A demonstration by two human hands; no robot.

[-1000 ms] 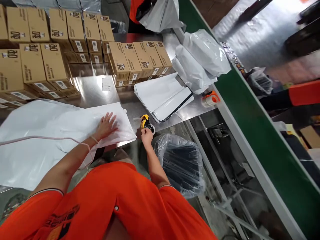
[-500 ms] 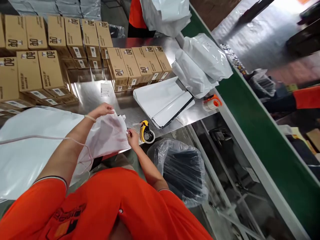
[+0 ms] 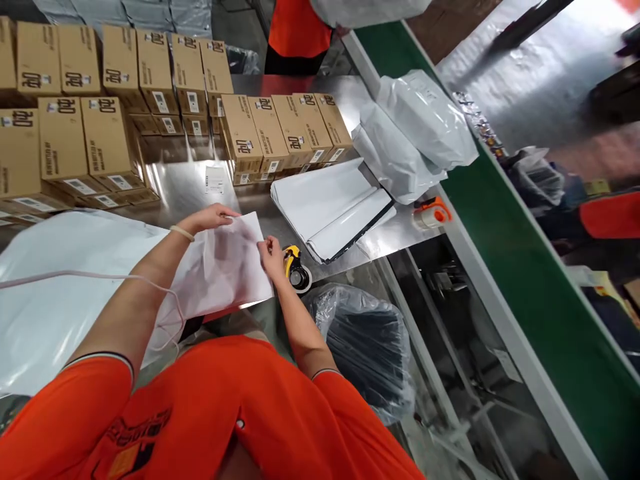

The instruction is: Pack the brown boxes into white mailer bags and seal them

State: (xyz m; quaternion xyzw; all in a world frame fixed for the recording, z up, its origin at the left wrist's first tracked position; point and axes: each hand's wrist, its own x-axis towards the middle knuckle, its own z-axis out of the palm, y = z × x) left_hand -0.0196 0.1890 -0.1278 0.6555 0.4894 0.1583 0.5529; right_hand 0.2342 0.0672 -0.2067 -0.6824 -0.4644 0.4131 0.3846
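Observation:
A large white plastic mailing bag (image 3: 85,267) spreads over the left of the metal table, and its thinner, see-through end (image 3: 227,263) lies between my hands. My left hand (image 3: 213,217) is closed on the top edge of that end, fingers bent over it. My right hand (image 3: 271,257) pinches the right edge, fingertips curled; the exact grip is partly hidden. Just right of this hand lies a yellow and black tape dispenser (image 3: 295,267). A pale cord (image 3: 100,273) crosses over the bag and my left forearm.
Rows of brown boxes (image 3: 60,140) line the table's back. A stack of flat white bags (image 3: 325,207) lies right of centre, beside filled white bags (image 3: 400,147) and an orange tape dispenser (image 3: 433,213). A lined bin (image 3: 365,347) stands below; a green conveyor (image 3: 525,267) runs at right.
The bag's end now lies flatter and reaches further right, its right edge straightened. My right hand has shifted slightly up and right. A co-worker's white bag at the top moved right.

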